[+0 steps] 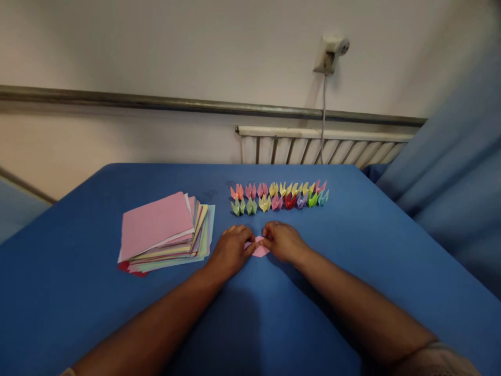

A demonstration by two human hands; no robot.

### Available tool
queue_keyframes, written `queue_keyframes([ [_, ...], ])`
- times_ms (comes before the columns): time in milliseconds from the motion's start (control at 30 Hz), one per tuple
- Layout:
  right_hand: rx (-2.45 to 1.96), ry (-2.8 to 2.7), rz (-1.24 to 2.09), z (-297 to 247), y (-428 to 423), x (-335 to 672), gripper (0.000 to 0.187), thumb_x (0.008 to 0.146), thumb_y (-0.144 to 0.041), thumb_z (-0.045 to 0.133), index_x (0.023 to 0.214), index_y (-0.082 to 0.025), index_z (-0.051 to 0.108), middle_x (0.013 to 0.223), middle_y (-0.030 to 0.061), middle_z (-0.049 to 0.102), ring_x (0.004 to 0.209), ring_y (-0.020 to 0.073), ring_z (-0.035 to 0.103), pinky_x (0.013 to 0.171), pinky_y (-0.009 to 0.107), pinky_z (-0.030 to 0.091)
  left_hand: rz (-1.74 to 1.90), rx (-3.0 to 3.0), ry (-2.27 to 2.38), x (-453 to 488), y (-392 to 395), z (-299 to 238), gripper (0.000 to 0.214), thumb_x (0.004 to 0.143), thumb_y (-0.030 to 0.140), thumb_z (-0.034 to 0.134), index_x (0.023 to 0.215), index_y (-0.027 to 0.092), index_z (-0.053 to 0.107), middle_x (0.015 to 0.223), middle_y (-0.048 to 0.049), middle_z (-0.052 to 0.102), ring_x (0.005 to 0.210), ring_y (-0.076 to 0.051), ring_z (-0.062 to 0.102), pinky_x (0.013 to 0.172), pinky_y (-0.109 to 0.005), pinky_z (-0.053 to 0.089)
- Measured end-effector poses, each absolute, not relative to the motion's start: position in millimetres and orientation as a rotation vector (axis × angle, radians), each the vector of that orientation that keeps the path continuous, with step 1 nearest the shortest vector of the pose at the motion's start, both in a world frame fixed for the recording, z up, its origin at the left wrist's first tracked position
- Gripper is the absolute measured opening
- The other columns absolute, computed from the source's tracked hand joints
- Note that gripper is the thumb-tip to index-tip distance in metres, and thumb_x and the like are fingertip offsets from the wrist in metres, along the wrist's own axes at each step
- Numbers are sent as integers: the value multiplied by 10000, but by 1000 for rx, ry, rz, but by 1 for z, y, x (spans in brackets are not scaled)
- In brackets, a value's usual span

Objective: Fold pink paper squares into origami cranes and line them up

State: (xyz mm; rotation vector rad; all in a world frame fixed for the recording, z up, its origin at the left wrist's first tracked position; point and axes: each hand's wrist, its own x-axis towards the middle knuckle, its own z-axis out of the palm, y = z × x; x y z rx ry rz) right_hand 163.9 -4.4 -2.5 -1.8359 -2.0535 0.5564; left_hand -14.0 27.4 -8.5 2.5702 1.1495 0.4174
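Note:
A small piece of folded pink paper (261,251) lies on the blue table between my hands. My left hand (234,246) pinches its left side with thumb and fingers. From the other side, my right hand (282,241) grips its upper right part, fingers curled and thumb close to the left thumb. Part of the paper is hidden under the fingers. Just beyond my hands stand two rows of folded paper cranes (277,202) in several colours, including red, yellow, green, pink and purple.
A stack of coloured paper sheets (156,224), pink on top, lies to the left on the blue table (352,297). Behind are a metal rail (188,104), a white railing (332,134) and a wall socket (325,55) with a cord. A blue curtain (450,172) hangs at right.

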Motion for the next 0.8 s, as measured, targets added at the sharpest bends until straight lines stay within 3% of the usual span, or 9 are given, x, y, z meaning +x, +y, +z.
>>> queue_keyframes([
  [133, -1800, -2042, 615, -3, -3, 165, 76, 787, -245, 676, 806, -206, 614, 799, 2, 628, 756, 150, 553, 664, 261, 362, 450, 2539, 1143, -15, 27, -9, 131, 859, 307, 574, 924, 201, 614, 942, -40, 625, 901, -209, 543, 797, -338, 404],
  [267, -1773, -2028, 548, -10, -7, 168, 167, 780, -266, 687, 923, -206, 624, 923, 42, 626, 881, 181, 563, 766, 289, 395, 494, 2518, 1101, -17, 28, -11, 197, 849, 292, 587, 1026, 211, 617, 1107, -55, 612, 1007, -225, 532, 885, -372, 403],
  [333, -1759, -2046, 542, -11, -8, 169, 218, 775, -268, 692, 969, -202, 617, 947, 49, 632, 901, 191, 563, 791, 302, 398, 486, 2520, 1079, -17, 28, -11, 178, 851, 288, 583, 1002, 207, 633, 1156, -62, 600, 1050, -232, 523, 921, -387, 393],
  [633, -1711, -2052, 565, -6, -10, 164, 81, 800, -249, 650, 853, -201, 613, 840, 22, 615, 824, 171, 546, 755, 288, 388, 520, 2451, 1068, -16, 28, -10, 108, 808, 212, 599, 905, 202, 645, 1128, -58, 613, 1030, -219, 533, 912, -385, 405],
  [800, -1695, -2004, 557, -13, -11, 165, 230, 773, -271, 685, 974, -190, 608, 954, 49, 612, 903, 189, 551, 809, 309, 391, 529, 2476, 1026, -15, 26, -10, 35, 818, 206, 589, 836, 199, 618, 1125, -55, 619, 1027, -214, 539, 898, -384, 413],
])
